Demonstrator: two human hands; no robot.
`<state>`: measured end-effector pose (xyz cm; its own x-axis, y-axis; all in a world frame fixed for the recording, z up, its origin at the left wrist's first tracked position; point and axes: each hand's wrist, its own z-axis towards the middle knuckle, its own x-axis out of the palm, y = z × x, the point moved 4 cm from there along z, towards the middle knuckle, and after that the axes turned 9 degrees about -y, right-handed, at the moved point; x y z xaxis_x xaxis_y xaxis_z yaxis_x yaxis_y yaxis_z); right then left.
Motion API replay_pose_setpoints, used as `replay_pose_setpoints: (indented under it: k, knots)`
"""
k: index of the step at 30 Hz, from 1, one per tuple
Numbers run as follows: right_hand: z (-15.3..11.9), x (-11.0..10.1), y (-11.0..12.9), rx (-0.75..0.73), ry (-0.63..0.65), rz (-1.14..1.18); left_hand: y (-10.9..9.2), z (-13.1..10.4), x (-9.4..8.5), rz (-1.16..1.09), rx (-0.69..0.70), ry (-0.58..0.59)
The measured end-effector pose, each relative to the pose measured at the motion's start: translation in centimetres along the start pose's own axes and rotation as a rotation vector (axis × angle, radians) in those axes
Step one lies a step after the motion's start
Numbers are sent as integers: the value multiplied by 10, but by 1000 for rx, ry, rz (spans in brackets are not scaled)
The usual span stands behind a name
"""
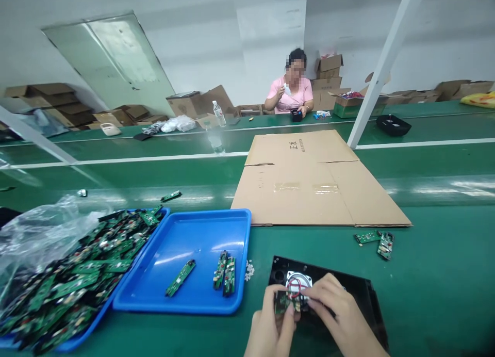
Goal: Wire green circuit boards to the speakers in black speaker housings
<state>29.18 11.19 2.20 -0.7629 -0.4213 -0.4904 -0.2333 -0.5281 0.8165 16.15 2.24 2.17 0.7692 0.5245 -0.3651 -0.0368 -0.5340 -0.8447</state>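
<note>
The left hand [270, 323] and right hand [340, 310] meet over a small green circuit board [286, 301], both pinching it between fingertips; the fingers cover most of the board, so its full outline is hard to make out. Red and black wires [296, 287] loop from it toward a round silver speaker [298, 281] set in a black housing [359, 295], which lies flat on the green tabletop [433, 285]. The wrists are cut off by the bottom edge, and the housing's near corner is hidden behind the right hand.

Just left of the housing lies a scatter of small white bits [249, 269], too tiny to identify. Beside them a blue tray [185, 233] holds 3 boards [224, 269]. Further left, a second tray [160, 215], mostly buried and cut off at the corner, carries a heap of boards [73, 279] with a clear plastic bag [34, 233] over its far side. 2 loose boards [377, 241] lie right of the housing, near a flattened cardboard sheet [317, 181]. Across the belt sits a co-worker in pink [290, 94], whose hands are too small to read.
</note>
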Motion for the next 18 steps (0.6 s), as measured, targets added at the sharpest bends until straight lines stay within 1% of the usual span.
replay_pose_setpoints:
  k: [2,5,8,11,15,18]
  knots:
    - [2,-3,4,-26,71,-22,-5,-2,0,68,32,-4]
    - [1,-4,3,4,169,-23,-12,-4,0,159,90,-3]
    - [-2,-1,-5,53,198,-27,-14,-4,2,216,131,22]
    - [-6,3,-12,29,162,-66,-11,-3,5,249,130,49]
    - [-12,6,-10,-106,56,-215,-5,1,8,395,141,58]
    - [-14,8,-5,-205,-32,-320,-4,3,10,446,166,88]
